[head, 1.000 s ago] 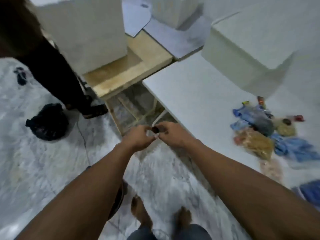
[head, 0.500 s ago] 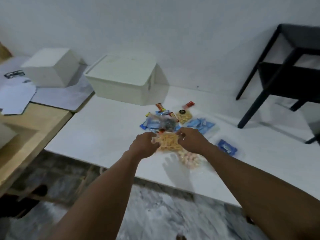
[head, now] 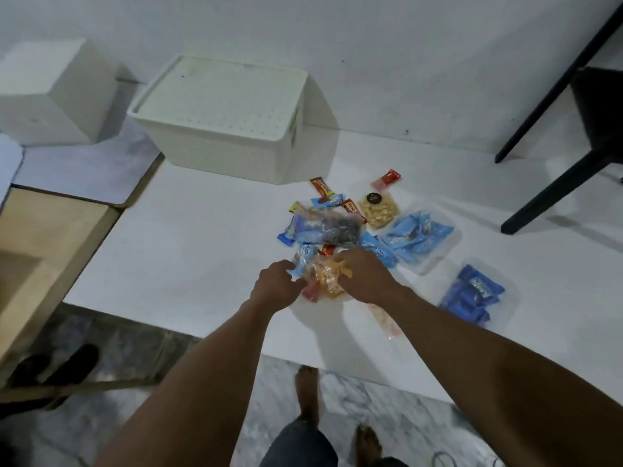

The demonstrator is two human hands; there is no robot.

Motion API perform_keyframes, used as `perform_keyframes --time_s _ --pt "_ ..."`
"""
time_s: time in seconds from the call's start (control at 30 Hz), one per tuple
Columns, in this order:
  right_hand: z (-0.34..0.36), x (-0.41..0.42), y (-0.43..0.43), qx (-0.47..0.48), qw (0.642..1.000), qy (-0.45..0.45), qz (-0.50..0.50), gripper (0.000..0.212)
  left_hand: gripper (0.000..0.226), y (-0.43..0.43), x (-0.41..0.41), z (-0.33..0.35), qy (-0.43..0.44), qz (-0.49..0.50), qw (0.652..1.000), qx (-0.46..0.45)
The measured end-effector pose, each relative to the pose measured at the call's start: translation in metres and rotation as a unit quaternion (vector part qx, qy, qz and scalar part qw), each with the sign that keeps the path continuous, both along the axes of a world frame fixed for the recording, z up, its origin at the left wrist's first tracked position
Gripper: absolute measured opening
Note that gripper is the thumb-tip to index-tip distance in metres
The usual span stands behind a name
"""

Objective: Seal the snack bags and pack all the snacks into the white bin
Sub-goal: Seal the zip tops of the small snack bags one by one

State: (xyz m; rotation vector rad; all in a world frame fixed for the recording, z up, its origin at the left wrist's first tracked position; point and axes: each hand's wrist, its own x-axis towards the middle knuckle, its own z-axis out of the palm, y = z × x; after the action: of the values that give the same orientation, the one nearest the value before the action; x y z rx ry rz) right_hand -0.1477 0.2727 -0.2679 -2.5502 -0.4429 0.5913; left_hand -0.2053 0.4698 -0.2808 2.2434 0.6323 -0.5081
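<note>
While left hand [head: 274, 286] and right hand [head: 365, 281] pinch the orange bag [head: 328, 281] at six o'clock of the pile [head: 323, 227], sealing looks underway; next, press its mouth shut. Bin [head: 215, 129] sits lidded at eleven o'clock.

Glossy clear plastic snack bag [head: 328, 281]; matt, dotted white plastic bin [head: 219, 156]; smooth white tabletop [head: 185, 247]; wooden bench [head: 50, 230].

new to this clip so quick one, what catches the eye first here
The left hand and right hand grip a clear bag of orange snacks near the front of the white table. Just behind it lies a bright heap of red and blue snack packets, and at the back stands the white bin with its lid on.
</note>
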Motion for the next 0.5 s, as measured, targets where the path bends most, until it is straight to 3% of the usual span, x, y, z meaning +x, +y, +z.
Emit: perform_keyframes --time_s 0.17,0.5 --pt "-0.015 0.021 0.022 -0.004 1.0 -0.01 -0.025 0.047 0.048 0.005 0.033 -0.014 0.026 -0.006 0.999 -0.024" --pt "-0.028 0.043 0.024 -0.045 0.998 0.032 -0.038 0.046 0.065 0.013 0.058 -0.035 0.058 0.008 0.998 -0.008"
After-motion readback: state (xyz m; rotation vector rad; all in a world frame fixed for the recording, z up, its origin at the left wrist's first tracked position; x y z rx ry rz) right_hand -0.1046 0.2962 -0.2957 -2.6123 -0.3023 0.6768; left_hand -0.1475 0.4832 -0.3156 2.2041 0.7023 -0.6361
